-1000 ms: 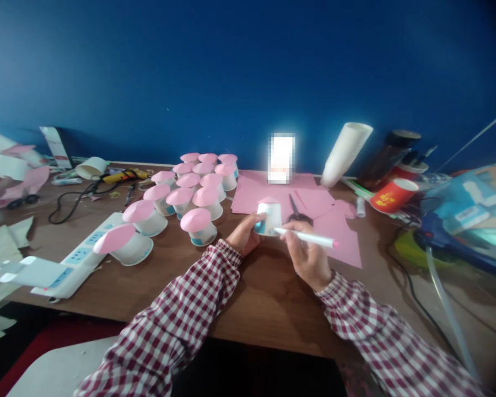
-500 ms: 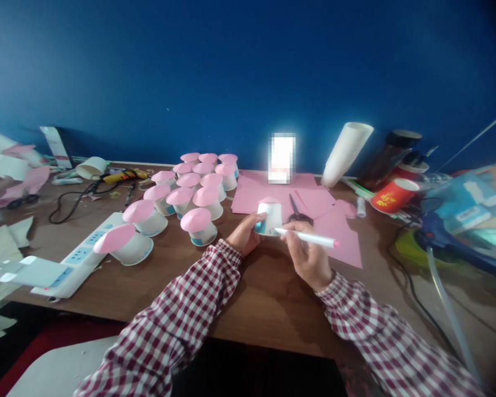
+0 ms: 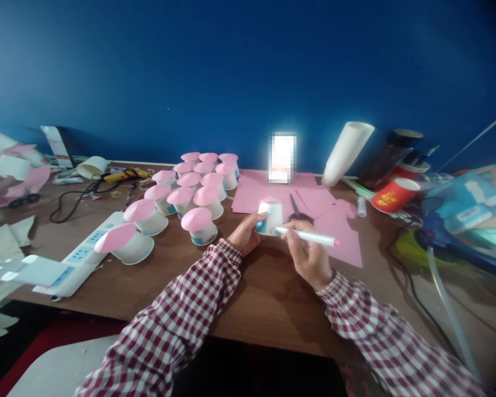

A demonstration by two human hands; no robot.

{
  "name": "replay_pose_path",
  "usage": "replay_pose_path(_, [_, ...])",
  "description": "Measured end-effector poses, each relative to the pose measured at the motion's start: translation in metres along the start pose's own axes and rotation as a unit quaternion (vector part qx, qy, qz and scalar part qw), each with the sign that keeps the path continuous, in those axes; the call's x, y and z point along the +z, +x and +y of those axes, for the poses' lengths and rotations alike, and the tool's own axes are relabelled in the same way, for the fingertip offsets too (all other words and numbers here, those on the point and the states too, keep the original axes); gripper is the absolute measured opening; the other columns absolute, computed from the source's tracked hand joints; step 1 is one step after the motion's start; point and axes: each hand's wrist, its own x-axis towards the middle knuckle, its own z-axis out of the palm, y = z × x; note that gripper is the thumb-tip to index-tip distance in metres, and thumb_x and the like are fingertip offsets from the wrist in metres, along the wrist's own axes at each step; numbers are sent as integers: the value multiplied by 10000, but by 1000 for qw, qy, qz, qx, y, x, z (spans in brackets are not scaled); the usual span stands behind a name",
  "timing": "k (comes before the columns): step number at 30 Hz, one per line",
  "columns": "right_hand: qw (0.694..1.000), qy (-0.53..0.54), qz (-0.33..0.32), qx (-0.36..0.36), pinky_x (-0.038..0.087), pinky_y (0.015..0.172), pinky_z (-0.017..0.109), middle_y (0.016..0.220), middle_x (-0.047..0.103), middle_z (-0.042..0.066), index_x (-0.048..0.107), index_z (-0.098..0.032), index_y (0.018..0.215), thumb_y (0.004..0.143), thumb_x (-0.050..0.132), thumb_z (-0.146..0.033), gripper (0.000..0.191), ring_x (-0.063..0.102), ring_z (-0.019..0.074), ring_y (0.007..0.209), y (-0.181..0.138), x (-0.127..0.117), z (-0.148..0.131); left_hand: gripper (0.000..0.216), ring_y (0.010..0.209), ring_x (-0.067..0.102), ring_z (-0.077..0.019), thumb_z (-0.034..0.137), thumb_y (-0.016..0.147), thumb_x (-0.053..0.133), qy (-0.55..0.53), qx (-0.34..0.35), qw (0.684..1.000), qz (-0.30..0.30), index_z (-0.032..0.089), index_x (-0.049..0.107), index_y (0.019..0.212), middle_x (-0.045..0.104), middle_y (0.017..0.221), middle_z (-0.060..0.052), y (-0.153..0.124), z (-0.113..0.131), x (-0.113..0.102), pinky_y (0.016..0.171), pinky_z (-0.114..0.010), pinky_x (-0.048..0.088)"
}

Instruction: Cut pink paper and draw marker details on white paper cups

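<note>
My left hand (image 3: 244,234) is closed round a small white paper cup (image 3: 271,216) that stands upside down with a pink paper top. My right hand (image 3: 306,252) grips a white marker (image 3: 310,237) with a pink end cap, its tip touching the cup's side. Both hands rest on the brown table (image 3: 256,298) near its middle. Black scissors (image 3: 296,210) lie just behind the cup on pink paper sheets (image 3: 273,193).
Several finished cups with pink tops (image 3: 194,190) stand to the left. A white power strip (image 3: 76,259) lies further left. A leaning stack of white cups (image 3: 346,151), a red cup (image 3: 394,195) and a blue glue gun (image 3: 450,237) sit on the right.
</note>
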Motion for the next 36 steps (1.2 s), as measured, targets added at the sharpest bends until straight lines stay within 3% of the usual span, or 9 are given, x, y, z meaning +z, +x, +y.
replay_pose_path(36, [1000, -1, 3, 2, 525, 687, 311, 813, 643, 31, 591, -204, 964, 997, 463, -296, 161, 633, 165, 727, 1, 0, 0, 267, 881, 696, -238, 295, 742, 728, 3, 0, 1000, 3, 92, 665, 905, 722, 833, -97, 1, 0, -1, 807, -330, 529])
